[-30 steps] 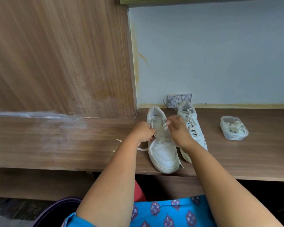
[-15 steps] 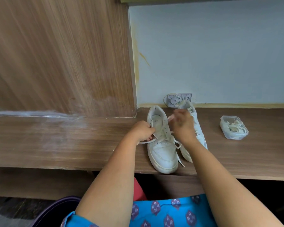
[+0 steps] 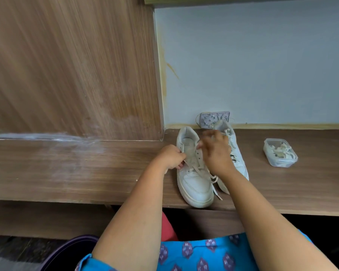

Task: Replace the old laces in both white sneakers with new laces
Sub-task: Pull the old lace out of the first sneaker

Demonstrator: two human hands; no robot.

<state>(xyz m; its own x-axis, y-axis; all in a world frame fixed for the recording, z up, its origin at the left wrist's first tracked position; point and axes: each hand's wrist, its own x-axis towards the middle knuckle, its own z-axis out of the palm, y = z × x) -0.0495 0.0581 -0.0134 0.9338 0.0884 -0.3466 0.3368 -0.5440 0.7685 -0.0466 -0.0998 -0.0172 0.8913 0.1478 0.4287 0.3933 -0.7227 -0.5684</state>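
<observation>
Two hands in over the near sneaker (image 3: 194,184), toe pointing back toward the bench edge, heel toward the wall. Left hand (image 3: 171,156) curled tight at the shoe's left side, pinching a strand of lace (image 3: 201,171) right at the eyelets, probably to hold the shoe steady while the other end runs. Right hand (image 3: 216,151) raised just above the tongue, fingers bunched, seemingly nipping the lace end, though blurred, so hard to call for sure. Loose lace trailing below the right wrist, down past the toe to the bench (image 3: 86,173) edge.

Second sneaker (image 3: 237,155) tucked directly behind the right knuckles, touching its partner, laced. Tight there: little room to swing right without a bump. Tub (image 3: 280,152) well off to the right of the fingers, something pale heaped inside, likely the fresh laces, within reach later. Plenty of bare bench left of the left fist. Toe sitting close to the front lip, so hard tugs toward the body risky.
</observation>
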